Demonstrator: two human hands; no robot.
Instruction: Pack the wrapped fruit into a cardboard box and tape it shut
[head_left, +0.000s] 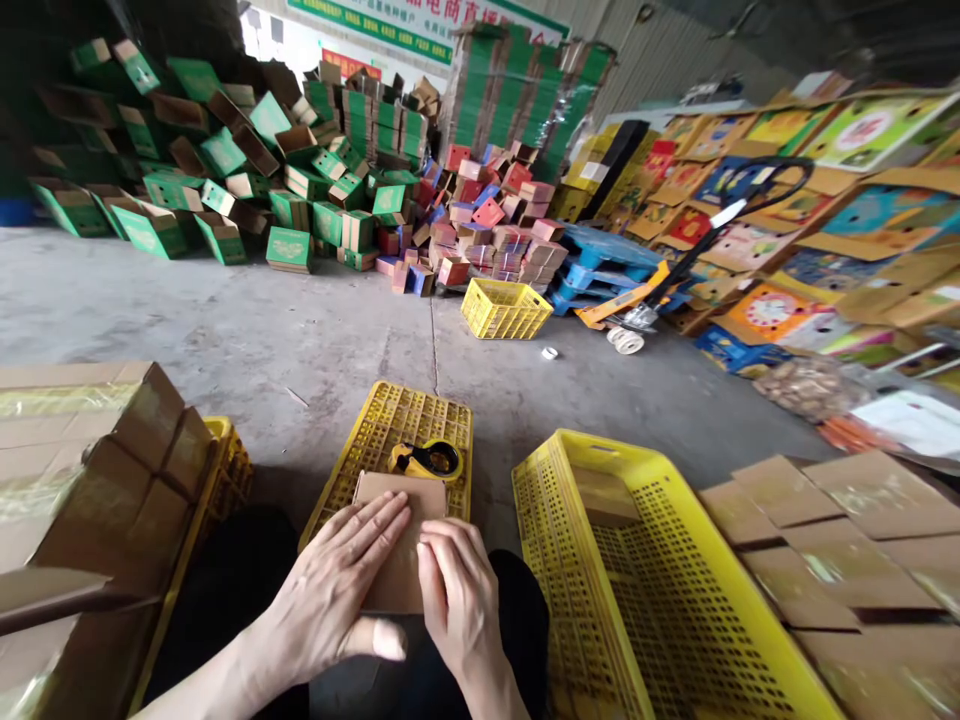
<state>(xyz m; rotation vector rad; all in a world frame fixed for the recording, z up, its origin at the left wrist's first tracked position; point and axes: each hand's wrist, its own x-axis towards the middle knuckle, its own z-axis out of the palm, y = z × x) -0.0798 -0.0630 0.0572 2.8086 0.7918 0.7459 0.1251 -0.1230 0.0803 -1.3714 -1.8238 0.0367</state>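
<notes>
A small brown cardboard box (401, 580) rests on an upturned yellow crate (401, 405) between my knees. My left hand (337, 570) lies flat across the box's top, fingers stretched forward and thumb apart. At the box's right side is my right hand (461, 590), its fingers curled and pressed together against the cardboard. Whatever these fingers pinch, if anything, is too small or hidden to make out. Just beyond the box, a yellow and black tape dispenser (427, 460) lies on the crate.
To my right stands a yellow crate (532, 500) with a cardboard box (604, 495) inside. Stacked cardboard boxes (840, 540) lie beyond it; more boxes (97, 450) are on my left. Farther off are a small yellow crate (506, 310), a pallet jack (649, 290) and heaped green boxes (289, 250).
</notes>
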